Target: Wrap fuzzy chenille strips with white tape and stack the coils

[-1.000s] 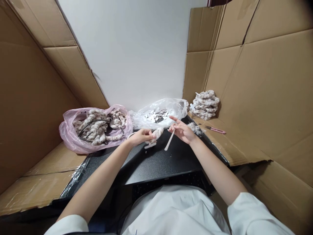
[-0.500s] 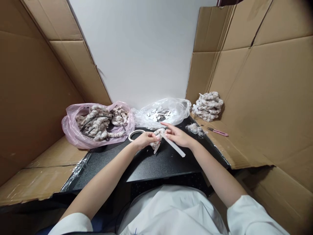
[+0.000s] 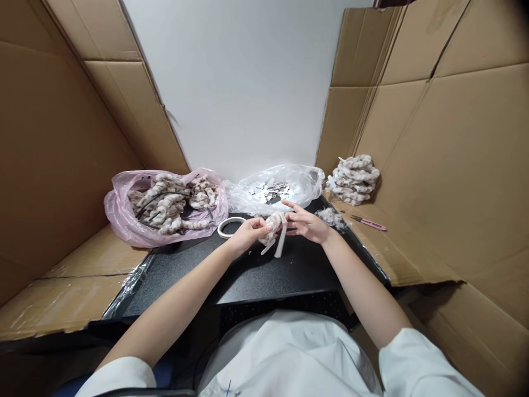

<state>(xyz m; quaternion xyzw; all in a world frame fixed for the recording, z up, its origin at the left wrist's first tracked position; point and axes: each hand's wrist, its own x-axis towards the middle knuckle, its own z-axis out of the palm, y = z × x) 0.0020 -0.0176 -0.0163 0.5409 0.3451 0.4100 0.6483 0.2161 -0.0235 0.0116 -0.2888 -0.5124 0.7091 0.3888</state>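
My left hand [image 3: 246, 236] pinches a fluffy white-and-brown plush piece [image 3: 273, 221] over the middle of the black table. A strip of white tape [image 3: 281, 241] is stuck at the right end of this piece and hangs down. Below the piece, a small white tab [image 3: 268, 247] sticks out. My right hand [image 3: 309, 226] is right beside the tape, its fingers stretched out and apart; whether a fingertip touches the tape cannot be made out. Just left of the piece lies a white tape roll [image 3: 222, 229], partly behind my left hand.
A pink plastic bag [image 3: 119, 212] with fluffy strands stands at the left. Behind my hands, a clear plastic bag [image 3: 306, 184] holds small metal-and-white parts. At the right are stacked fluffy coils [image 3: 354, 181], loose fluff [image 3: 329, 217] and pink-handled snips [image 3: 372, 223]. Cardboard walls [image 3: 454, 154] flank the table.
The tape strip, earlier slanting to the lower right under my right hand, now hangs nearly straight down from the plush piece. My right fingers have spread and shifted slightly right.
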